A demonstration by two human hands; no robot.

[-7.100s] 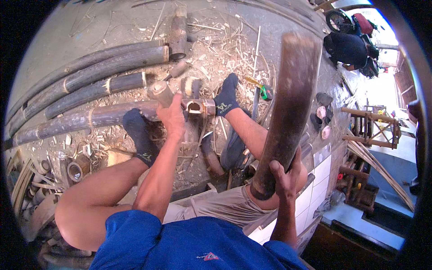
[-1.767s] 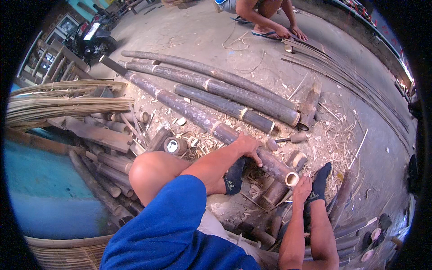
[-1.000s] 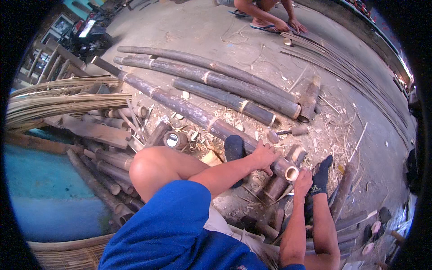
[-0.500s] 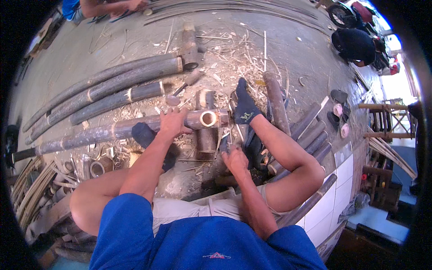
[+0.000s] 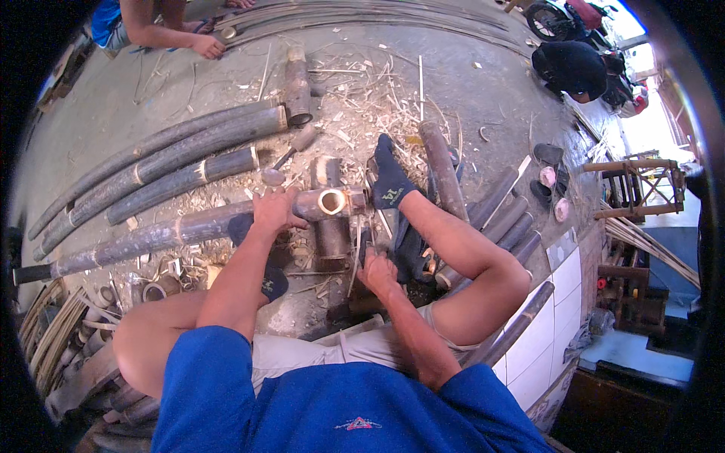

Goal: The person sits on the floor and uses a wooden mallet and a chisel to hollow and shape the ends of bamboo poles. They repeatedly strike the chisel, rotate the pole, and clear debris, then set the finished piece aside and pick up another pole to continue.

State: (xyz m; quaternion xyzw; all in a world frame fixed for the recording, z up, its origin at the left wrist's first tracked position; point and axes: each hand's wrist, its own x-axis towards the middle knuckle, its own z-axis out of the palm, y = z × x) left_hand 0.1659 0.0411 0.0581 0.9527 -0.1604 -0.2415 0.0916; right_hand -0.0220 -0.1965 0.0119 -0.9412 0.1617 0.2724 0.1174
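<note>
A long dark bamboo pole [image 5: 151, 235] lies across in front of me, with a round hole [image 5: 331, 201] cut near its right end. It rests over a short, thick bamboo piece [image 5: 332, 240]. My left hand [image 5: 276, 209] lies on top of the pole, fingers spread, left of the hole. Below the pole's right end, my right hand [image 5: 377, 272] is closed around a narrow dark tool [image 5: 366, 240], whose kind I cannot make out. My socked right foot [image 5: 391, 177] is beside the pole's end; the other sock [image 5: 242, 228] shows by the pole, near my left forearm.
A wooden mallet-like tool [image 5: 302, 138] lies beyond the pole. Several bamboo poles [image 5: 166, 162] are at the left, more [image 5: 513, 226] at the right. Shavings [image 5: 355, 113] litter the floor. Another person's hand [image 5: 208, 47] reaches down at the far left; a motorcycle [image 5: 555, 21] stands far right.
The whole scene has shifted slightly left in view. The other person's hand has come down toward the floor. My left hand stays on the pole; my right keeps its grip.
</note>
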